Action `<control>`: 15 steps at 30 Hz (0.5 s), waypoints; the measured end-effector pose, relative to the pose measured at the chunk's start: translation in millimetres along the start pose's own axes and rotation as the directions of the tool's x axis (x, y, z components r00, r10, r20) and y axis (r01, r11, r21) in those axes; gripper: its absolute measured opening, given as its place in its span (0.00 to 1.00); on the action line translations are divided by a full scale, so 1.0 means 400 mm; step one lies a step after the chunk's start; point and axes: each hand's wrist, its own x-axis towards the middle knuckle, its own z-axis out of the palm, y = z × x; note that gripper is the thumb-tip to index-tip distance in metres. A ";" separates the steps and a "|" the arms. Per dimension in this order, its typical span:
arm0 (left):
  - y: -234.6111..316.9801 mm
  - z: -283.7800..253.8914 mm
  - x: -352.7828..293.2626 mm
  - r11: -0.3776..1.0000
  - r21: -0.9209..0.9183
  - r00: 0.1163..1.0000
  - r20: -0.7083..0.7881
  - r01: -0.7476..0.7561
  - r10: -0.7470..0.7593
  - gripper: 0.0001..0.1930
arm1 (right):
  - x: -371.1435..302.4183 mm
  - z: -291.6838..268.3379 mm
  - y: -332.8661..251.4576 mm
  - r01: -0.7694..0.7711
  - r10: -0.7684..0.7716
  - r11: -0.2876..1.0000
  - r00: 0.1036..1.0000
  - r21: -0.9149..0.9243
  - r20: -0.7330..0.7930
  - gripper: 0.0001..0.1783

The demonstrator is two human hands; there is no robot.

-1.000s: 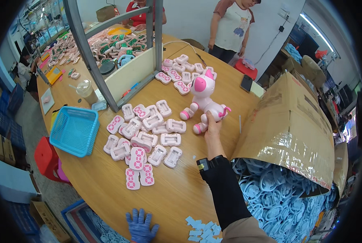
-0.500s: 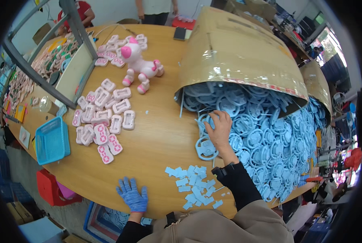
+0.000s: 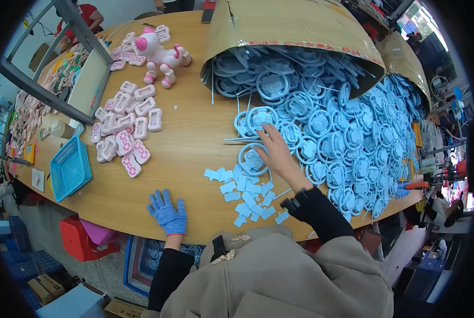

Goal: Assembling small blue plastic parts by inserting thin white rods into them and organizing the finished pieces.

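Observation:
My left hand (image 3: 168,212), in a blue knit glove, lies flat on the table near its front edge with the fingers spread, holding nothing. My bare right hand (image 3: 275,155) is at the left border of a large heap of light-blue plastic ring-shaped parts (image 3: 332,146), fingers stretched and apart. Its fingertips reach a ring part with a molded face (image 3: 262,117); whether they press on it I cannot tell. Another loose ring part (image 3: 253,160) sits just left of the hand. Small flat light-blue plastic pieces (image 3: 242,193) are scattered between me and the rings.
The heap spills from a tipped cardboard box (image 3: 295,24). At left are pale pink bone-shaped parts (image 3: 125,119), a pink-and-white toy dog (image 3: 162,55), a blue basket (image 3: 72,172) and a grey metal frame (image 3: 56,95). A red stool (image 3: 80,238) and a blue crate (image 3: 133,265) stand below the table edge.
The view has shifted, so the tabletop appears higher. Ring parts at the heap's left border have moved, one now close against the small flat pieces. My left hand stays flat on the table.

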 end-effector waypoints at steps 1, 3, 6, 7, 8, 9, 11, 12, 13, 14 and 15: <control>0.006 0.009 0.002 1.000 -0.001 1.000 0.005 -0.006 0.006 0.34 | -0.042 -0.022 -0.008 -0.039 0.039 0.998 0.999 0.040 0.005 0.26; 0.019 0.022 0.005 0.968 -0.191 0.986 0.002 -0.161 0.165 0.38 | -0.157 -0.054 0.001 -0.161 0.146 0.983 0.976 0.082 0.163 0.26; 0.119 -0.002 0.051 0.895 -0.274 0.915 0.103 -0.351 0.391 0.44 | -0.327 -0.088 -0.046 -0.371 0.319 0.928 0.756 -0.027 0.572 0.28; 0.156 -0.004 0.072 0.858 -0.319 0.885 0.105 -0.402 0.454 0.45 | -0.374 -0.090 -0.057 -0.377 0.324 0.926 0.754 -0.028 0.571 0.28; 0.197 -0.003 0.097 0.855 -0.324 0.883 0.106 -0.404 0.458 0.45 | -0.419 -0.095 -0.070 -0.245 0.219 0.969 0.827 -0.019 0.517 0.29; 0.232 -0.005 0.116 0.816 -0.344 0.841 0.117 -0.464 0.528 0.45 | -0.456 -0.095 -0.081 -0.106 0.099 0.994 0.882 -0.011 0.460 0.30; 0.291 0.003 0.115 0.766 -0.369 0.787 0.130 -0.526 0.603 0.46 | -0.506 -0.097 -0.098 -0.139 0.144 0.989 0.879 -0.045 0.454 0.31; 0.322 0.007 0.113 0.702 -0.367 0.712 0.136 -0.610 0.689 0.48 | -0.520 -0.098 -0.099 -0.168 0.186 0.983 0.877 -0.079 0.443 0.32; 0.347 0.008 0.108 0.630 -0.366 0.628 0.143 -0.685 0.765 0.50 | -0.532 -0.089 -0.088 -0.179 0.196 0.981 0.878 -0.080 0.437 0.32; 0.358 0.003 0.090 0.623 -0.365 0.619 0.144 -0.692 0.772 0.50 | -0.546 -0.072 -0.071 -0.196 0.201 0.979 0.888 -0.055 0.413 0.32; 0.369 -0.016 0.063 0.601 -0.398 0.598 0.150 -0.693 0.788 0.51 | -0.557 -0.059 -0.056 -0.219 0.215 0.975 0.898 -0.034 0.384 0.31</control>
